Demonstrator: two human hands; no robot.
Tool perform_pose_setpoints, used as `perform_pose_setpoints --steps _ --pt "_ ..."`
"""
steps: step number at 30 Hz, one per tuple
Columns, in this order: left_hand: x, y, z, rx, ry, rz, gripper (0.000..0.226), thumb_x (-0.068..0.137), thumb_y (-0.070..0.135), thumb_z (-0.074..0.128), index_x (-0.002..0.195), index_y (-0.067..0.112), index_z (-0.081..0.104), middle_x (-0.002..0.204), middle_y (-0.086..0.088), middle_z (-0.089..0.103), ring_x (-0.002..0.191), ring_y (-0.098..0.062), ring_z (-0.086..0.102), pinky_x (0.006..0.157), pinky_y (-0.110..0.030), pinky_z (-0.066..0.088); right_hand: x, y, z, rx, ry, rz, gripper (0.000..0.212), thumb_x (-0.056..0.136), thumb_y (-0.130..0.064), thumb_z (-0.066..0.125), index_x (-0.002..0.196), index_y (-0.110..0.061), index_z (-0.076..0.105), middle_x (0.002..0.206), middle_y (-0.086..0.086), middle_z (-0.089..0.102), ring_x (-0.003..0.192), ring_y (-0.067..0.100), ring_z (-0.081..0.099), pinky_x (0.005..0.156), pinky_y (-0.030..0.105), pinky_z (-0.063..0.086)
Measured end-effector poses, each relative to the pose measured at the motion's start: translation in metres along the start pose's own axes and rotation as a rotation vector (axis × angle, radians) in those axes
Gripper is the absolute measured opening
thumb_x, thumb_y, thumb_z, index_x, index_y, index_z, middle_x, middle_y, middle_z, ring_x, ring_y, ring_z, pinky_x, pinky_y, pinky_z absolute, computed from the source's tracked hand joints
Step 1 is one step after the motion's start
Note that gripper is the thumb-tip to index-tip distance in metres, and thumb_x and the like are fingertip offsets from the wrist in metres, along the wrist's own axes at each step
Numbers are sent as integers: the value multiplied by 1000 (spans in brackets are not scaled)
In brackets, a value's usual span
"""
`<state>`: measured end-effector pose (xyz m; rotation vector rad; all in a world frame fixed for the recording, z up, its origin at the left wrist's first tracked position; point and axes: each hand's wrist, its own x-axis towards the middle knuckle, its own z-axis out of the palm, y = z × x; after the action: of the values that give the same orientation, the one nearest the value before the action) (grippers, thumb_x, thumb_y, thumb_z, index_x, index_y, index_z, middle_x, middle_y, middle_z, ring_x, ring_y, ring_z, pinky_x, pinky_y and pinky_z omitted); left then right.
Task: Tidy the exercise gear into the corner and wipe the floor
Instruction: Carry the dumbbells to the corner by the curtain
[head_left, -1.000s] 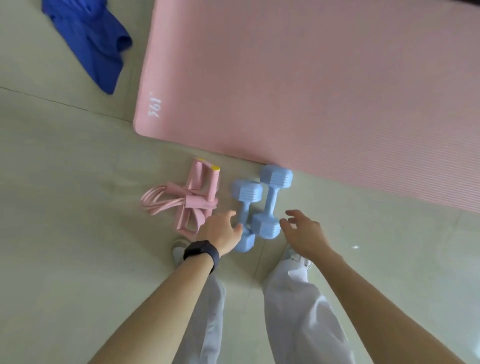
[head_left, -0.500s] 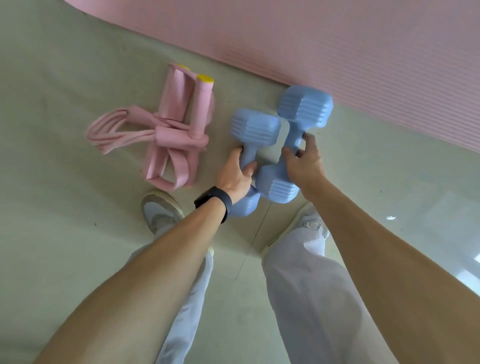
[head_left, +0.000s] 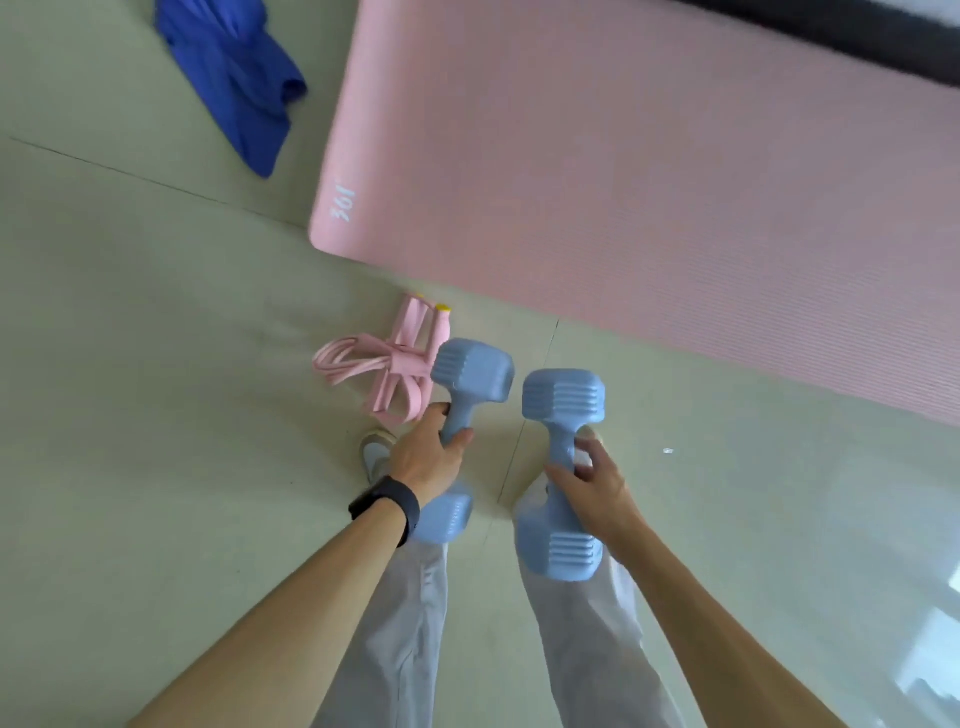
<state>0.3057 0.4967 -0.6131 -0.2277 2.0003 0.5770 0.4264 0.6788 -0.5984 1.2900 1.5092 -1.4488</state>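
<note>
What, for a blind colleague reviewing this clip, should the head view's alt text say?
Seen from above, a person's left hand grips one light blue dumbbell by its handle, the right hand a second dumbbell, over a pale floor. A pink resistance band, pink mat and blue cloth lie beyond.

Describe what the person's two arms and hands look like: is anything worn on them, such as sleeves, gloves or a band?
Both arms are bare, with no sleeves in view. The left forearm carries a wide, smooth black wristband, like a fitness tracker, at the wrist of the left hand. The right forearm and the right hand show no band and no glove.
</note>
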Motion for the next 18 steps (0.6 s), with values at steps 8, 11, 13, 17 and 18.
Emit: perform_pose_setpoints --steps 8,11,13,17,18 --pt "-206 99 -95 -119 82 280 31 97 35 58 126 26 53 87 2 67 76 -16 64 65 -29 47 -221 -98 -50 102 145 -241 24 91 -26 67 109 -34 54 82 6 74 71 19 69 77 40 56" --pt "-263 131 -128 -174 85 374 35 94 39 62 126 27 53 85 0 71 78 -20 68 76 -41 56 -293 -124 -64 143 241 -367 25 92 -21 66 111 -32 56 76 -1 71 66 16 67 73 38 55" --pt "-300 154 -149 -160 71 454 32 92 42 61 121 31 53 81 2 72 77 -21 70 79 -45 57 -343 -133 -72 148 322 -445 25 93 -20 65 105 -39 55 72 -3 69 65 16 67 73 39 55" --pt "-377 199 -185 -112 34 654 28 88 46 58 114 35 57 78 6 73 74 -19 71 81 -47 57 -446 -133 -92 206 504 -543 19 94 -22 64 99 -40 59 70 -1 69 65 18 67 77 49 56" --pt "-397 210 -192 -94 16 716 24 88 46 57 110 35 59 77 5 73 72 -19 71 80 -47 57 -468 -129 -97 224 547 -562 16 93 -24 64 99 -39 61 70 0 70 67 20 69 77 52 57"
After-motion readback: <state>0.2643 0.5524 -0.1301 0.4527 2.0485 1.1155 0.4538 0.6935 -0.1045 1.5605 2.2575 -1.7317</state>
